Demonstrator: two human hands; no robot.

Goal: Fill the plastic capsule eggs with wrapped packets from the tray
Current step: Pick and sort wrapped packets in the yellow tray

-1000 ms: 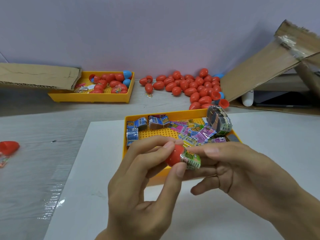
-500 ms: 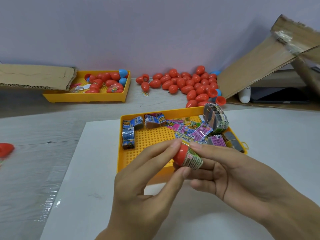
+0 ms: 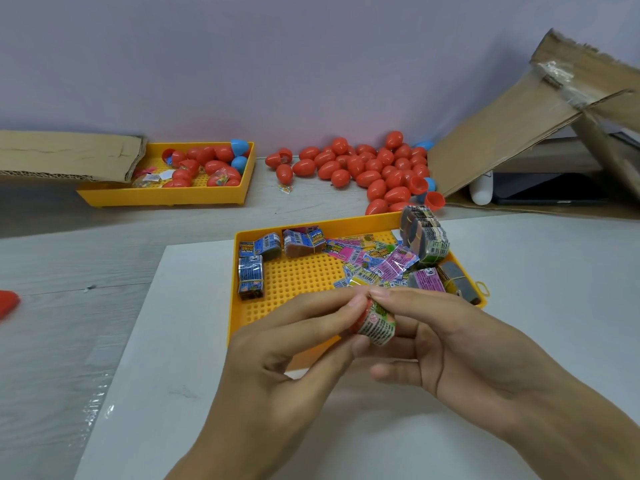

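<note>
Over the near edge of the yellow tray (image 3: 294, 282), both hands meet around one small object. My left hand (image 3: 277, 368) pinches a red capsule egg half (image 3: 360, 315), mostly hidden behind its fingertips. My right hand (image 3: 460, 344) grips a rolled green wrapped packet (image 3: 377, 327) whose end sits in the egg half. Loose pink and green packets (image 3: 377, 265) and banded bundles (image 3: 424, 237) lie in the tray's far right part; blue bundles (image 3: 251, 275) lie at its left.
A pile of red capsule eggs (image 3: 363, 171) lies by the wall. A second yellow tray (image 3: 166, 199) with eggs stands at the back left under a cardboard flap (image 3: 65, 154). A cardboard box (image 3: 519, 126) leans at right. One red egg (image 3: 7, 303) lies at the far left.
The packet has gone deeper into the red egg half, and less of the red shell shows between the fingertips. Both hands stay together over the tray's near edge.
</note>
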